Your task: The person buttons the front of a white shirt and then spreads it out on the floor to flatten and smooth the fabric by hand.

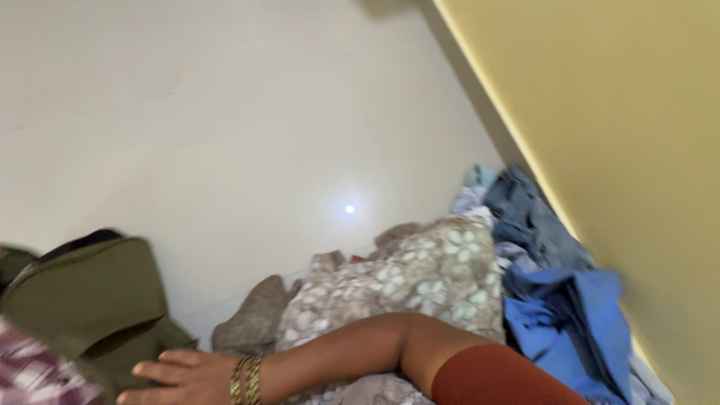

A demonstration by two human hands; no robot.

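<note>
My right arm, in a rust-red short sleeve with gold bangles at the wrist, reaches across the bottom of the view to the left. My right hand (180, 377) lies flat with its fingers spread, resting on an olive-green garment (90, 300) on the pale floor. The forearm lies across a beige floral cloth (420, 281). My left hand is out of view.
A heap of clothes runs along the yellow wall (622, 150): blue denim (529, 217), a bright blue shirt (577, 322) and brownish-grey cloth (255, 319). A purple-and-white checked fabric (30, 375) shows at the bottom left corner. The glossy white floor (225, 112) stretches beyond.
</note>
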